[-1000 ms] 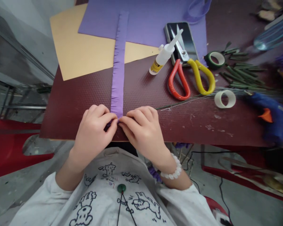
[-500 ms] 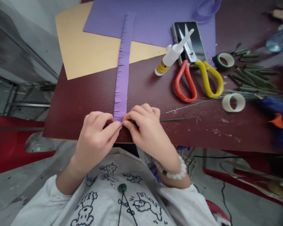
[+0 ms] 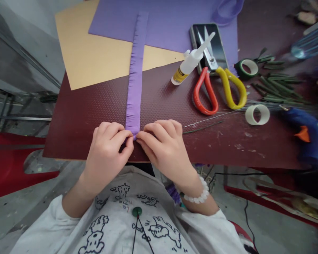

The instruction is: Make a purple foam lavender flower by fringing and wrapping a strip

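A long purple paper strip (image 3: 134,84), fringed with small cuts along its left side, lies lengthwise away from me over the table. Its near end is pinched between the fingertips of my left hand (image 3: 108,148) and my right hand (image 3: 165,150), just inside the table's front edge. The very end looks rolled or folded, but my fingers mostly cover it. A thin green wire (image 3: 202,127) reaches out to the right of my right hand; whether it joins the strip is hidden.
Yellow paper (image 3: 95,60) and a purple sheet (image 3: 164,21) lie at the back. Rightward are a glue bottle (image 3: 188,67), scissors (image 3: 212,63) on a phone (image 3: 219,44), green tape (image 3: 246,68), a white tape roll (image 3: 257,114), green stems (image 3: 281,86) and a blue glue gun (image 3: 306,130).
The whole view has shifted slightly, so the table things sit a little further left. Both hands still pinch the strip's near end, with the fingers slightly rearranged.
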`<state>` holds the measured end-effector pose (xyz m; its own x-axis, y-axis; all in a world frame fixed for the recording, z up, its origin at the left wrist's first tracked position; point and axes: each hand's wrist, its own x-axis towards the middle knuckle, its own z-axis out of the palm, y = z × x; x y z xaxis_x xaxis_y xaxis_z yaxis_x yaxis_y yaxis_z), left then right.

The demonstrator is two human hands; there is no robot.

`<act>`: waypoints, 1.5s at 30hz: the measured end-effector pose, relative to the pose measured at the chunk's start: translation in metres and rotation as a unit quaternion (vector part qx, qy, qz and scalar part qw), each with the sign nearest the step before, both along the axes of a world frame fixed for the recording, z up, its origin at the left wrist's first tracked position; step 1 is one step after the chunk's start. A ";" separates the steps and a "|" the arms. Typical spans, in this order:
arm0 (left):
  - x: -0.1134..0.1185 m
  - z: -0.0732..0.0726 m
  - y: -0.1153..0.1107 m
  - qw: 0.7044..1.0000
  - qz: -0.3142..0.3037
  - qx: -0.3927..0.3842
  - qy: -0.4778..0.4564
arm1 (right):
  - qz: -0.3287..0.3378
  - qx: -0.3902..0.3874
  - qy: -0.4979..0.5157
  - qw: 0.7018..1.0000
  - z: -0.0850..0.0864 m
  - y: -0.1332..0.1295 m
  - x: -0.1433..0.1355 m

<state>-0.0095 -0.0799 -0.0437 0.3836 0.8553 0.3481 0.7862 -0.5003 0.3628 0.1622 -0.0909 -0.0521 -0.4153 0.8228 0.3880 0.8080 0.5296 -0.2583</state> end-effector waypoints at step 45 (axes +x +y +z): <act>-0.003 0.006 0.006 0.999 0.004 0.010 0.045 | 0.032 -0.017 0.057 0.998 0.001 0.006 -0.001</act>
<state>-0.0130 -0.0739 -0.0375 0.4069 0.8521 0.3293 0.8196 -0.4997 0.2803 0.1608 -0.0850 -0.0509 -0.4220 0.8095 0.4081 0.7376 0.5683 -0.3646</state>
